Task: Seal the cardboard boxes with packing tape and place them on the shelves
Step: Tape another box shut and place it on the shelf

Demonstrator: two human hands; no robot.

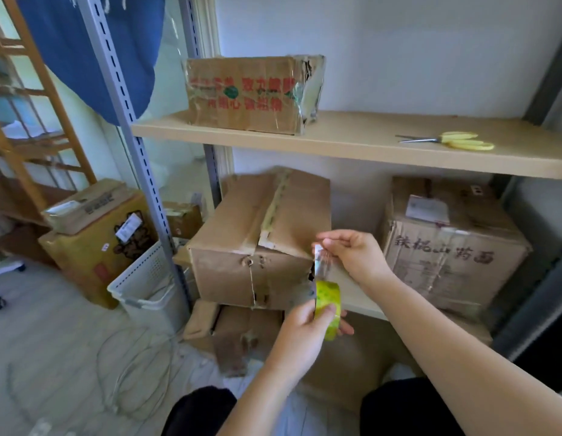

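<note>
While a short strip of clear tape (321, 264) is stretched between the 2 hands at lower centre of the frame, several faults can be foreseen. The tape roll (328, 305) is gripped by the left hand (303, 333), its thumb curled over the green core, and the free end of the strip is pinched by the fingers (328, 243) of the right hand (356, 258). The strip is held just in front of the right front corner of the middle box (261, 240), which sits on the lower shelf (352, 297) at centre frame.

That box is judged unsealed: its top flaps are lifted and torn at the front seam, and its front face is punctured. If the tape is laid before the flaps are pressed flat, a gap is likely to be bridged and the bond left weak. The slack strip could fold onto itself or stick to the fingers, since it is held only at its 2 ends. Crushed, dusty cardboard may not take the adhesive well.

The scissors (449, 141) lie well apart on the upper shelf (352, 133), at right of frame, so the strip may have to be torn by hand or 1 end released to reach them. 1 box (251, 92) stands on that upper shelf, and another box (452, 243) on the lower shelf at right.
</note>
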